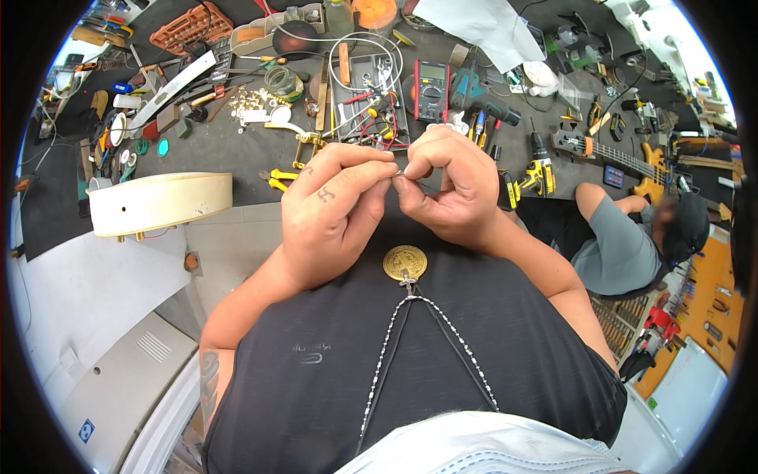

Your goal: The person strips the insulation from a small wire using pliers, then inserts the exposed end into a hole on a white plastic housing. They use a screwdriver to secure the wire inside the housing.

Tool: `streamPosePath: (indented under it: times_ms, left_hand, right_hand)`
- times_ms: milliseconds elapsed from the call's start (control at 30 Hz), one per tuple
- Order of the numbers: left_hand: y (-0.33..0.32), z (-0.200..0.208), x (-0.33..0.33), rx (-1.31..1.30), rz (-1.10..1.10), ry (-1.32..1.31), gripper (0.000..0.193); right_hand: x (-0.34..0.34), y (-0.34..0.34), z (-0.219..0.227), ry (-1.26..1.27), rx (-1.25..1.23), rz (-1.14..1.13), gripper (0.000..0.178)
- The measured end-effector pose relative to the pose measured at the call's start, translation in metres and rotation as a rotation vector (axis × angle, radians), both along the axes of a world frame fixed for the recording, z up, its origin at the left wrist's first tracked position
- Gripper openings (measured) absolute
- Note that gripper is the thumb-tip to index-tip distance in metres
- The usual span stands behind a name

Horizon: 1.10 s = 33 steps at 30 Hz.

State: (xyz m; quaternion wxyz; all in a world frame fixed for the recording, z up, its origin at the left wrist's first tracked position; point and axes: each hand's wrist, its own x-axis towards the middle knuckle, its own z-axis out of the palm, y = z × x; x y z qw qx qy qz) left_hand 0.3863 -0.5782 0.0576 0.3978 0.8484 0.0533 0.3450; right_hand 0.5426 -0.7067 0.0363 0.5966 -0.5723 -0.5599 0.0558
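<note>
My left hand and my right hand meet in front of my chest at the near edge of the dark workbench. Thumb and forefinger are pinched together on each hand, tip to tip. Whatever sits between the fingertips is too small to make out. Just left of my left hand lie yellow-handled pliers, with a small brass-coloured part behind them. Beyond my hands are a tray of tools and leads and a red-edged multimeter.
A cream rounded wooden body juts over the bench's left edge. Yellow drill and teal drill lie to the right, with an electric bass beyond. Another person sits at the right. A glass jar stands behind.
</note>
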Motion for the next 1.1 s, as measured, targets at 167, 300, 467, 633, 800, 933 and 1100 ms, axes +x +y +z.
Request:
streamPosePath:
  times_ms: [167,300,467,633,800,933,1100]
  left_hand:
    - [0.0,-0.002,0.0001,0.046,-0.009,-0.007,0.027]
    - [-0.0003,-0.002,-0.0018,0.065,-0.02,0.029,0.03]
    - [0.0009,-0.0043,-0.0004,0.104,-0.024,0.019,0.031]
    - [0.0008,-0.0037,-0.0005,0.12,-0.025,0.023,0.03]
    - [0.0016,-0.0037,0.0004,0.11,-0.029,0.044,0.028]
    - [0.0022,-0.0063,0.0012,0.102,-0.016,0.026,0.027]
    - [0.0019,-0.0066,0.0009,0.083,0.001,0.038,0.025]
  right_hand:
    - [0.0001,0.0006,0.0016,-0.001,-0.002,0.011,0.027]
    - [-0.0002,-0.0006,0.0019,0.013,-0.027,0.015,0.028]
    - [0.0002,-0.0008,0.0014,0.015,-0.064,0.015,0.027]
    - [0.001,-0.0008,0.0026,0.039,-0.089,0.047,0.026]
    - [0.002,-0.0001,-0.0008,0.019,-0.085,0.053,0.026]
    - [0.0039,-0.0007,-0.0001,-0.005,-0.099,0.06,0.025]
    - [0.0014,-0.0012,-0.0016,0.06,-0.131,0.035,0.024]
